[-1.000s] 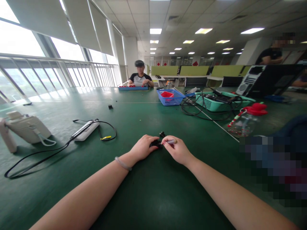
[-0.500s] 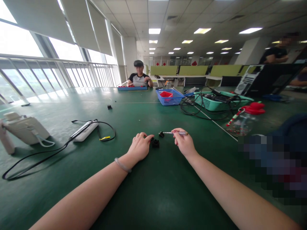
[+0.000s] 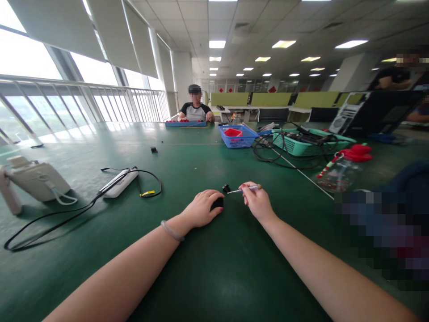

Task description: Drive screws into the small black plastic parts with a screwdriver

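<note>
From where I stand, both hands are at work near the middle of the frame, over a dark green table (image 3: 201, 277). The left hand (image 3: 203, 206) is curled around a black block (image 3: 217, 204), fingers over the top and thumb along the near side, so much of the block is hidden. A pale bangle (image 3: 172, 230) circles that wrist.

Just right of centre, the right hand (image 3: 257, 201) pinches a slim silver tool (image 3: 236, 191), which points left. Its tip is right beside a small black part (image 3: 226, 188), lying just beyond the block (whether the two touch, I can't tell from here).

Left of centre, a white case (image 3: 121, 184) lies with a black cable (image 3: 83, 209) across it. Farther up is another little black piece (image 3: 153, 150). Towards the upper right sit a blue basket (image 3: 238, 141) and a green basket (image 3: 291, 146), with a red-topped bottle (image 3: 342, 172) at the right. At the table's far end, upper centre, a person (image 3: 196, 111) sits behind a blue tray (image 3: 186, 124).
</note>
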`<state>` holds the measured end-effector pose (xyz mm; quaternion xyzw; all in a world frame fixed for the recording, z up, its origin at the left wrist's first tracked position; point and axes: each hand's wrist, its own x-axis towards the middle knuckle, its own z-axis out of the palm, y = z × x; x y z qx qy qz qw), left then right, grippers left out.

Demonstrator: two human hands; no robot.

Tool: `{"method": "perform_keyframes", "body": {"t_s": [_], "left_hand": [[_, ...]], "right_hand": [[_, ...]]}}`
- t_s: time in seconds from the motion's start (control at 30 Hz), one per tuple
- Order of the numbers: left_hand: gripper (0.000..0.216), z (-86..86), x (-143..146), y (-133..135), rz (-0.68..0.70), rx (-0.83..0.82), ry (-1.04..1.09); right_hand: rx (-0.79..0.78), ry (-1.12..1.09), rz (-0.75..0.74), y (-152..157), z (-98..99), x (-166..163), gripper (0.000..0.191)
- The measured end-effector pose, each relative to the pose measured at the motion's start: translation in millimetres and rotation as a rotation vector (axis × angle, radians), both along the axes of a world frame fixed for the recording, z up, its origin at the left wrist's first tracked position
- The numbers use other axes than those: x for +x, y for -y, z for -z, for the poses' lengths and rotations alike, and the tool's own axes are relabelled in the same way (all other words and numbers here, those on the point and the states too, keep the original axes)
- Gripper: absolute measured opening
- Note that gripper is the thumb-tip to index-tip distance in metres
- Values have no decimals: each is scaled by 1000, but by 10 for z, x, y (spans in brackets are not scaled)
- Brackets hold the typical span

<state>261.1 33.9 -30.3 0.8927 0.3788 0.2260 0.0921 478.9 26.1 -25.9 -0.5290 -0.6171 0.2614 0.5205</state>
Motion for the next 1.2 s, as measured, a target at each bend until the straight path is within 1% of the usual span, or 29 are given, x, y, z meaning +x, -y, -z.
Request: {"method": "perform_keyframes", "body": {"t_s": [0.1, 0.23, 0.33, 0.4, 0.5, 0.57, 0.63, 0.77, 0.87, 0.97, 1.03, 1.13, 1.2], "left_hand": [[30, -4, 11, 12, -50, 3, -19], [26, -13, 5, 4, -224, -3, -40], [28, -6, -6, -9, -331, -20, -49], [31, 5, -13, -14, -358, -28, -33], [45, 20, -19, -10, -321, -51, 1], [56, 24, -20, -4, -263, -70, 0], [61, 22, -16, 1, -210, -77, -18], [57, 1, 15, 11, -160, -66, -20], [59, -14, 67, 25, -159, -64, 0], [61, -12, 128, 40, -161, -16, 13], [53, -4, 158, 52, -139, 4, -5], [42, 1, 173, 77, -88, -24, -32], [49, -5, 173, 93, -98, -32, -8]], "right_hand": [[42, 28, 28, 13, -5, 3, 32], [75, 149, 63, -1, 7, 15, 29], [24, 179, 19, -23, 37, 7, 28], [-18, 131, -43, -29, 53, -7, 27], [-35, -2, -136, -21, 55, -22, 25], [-15, -73, -132, -19, 48, -16, 24], [11, -123, -90, -29, 46, 4, 24], [51, -231, -5, -90, 61, 64, 22], [51, -278, 41, -128, 73, 92, 21], [43, -273, 49, -132, 75, 96, 22], [42, -263, 52, -122, 73, 92, 22], [41, -251, 55, -106, 71, 86, 23], [43, -246, 60, -103, 69, 85, 24]]}}
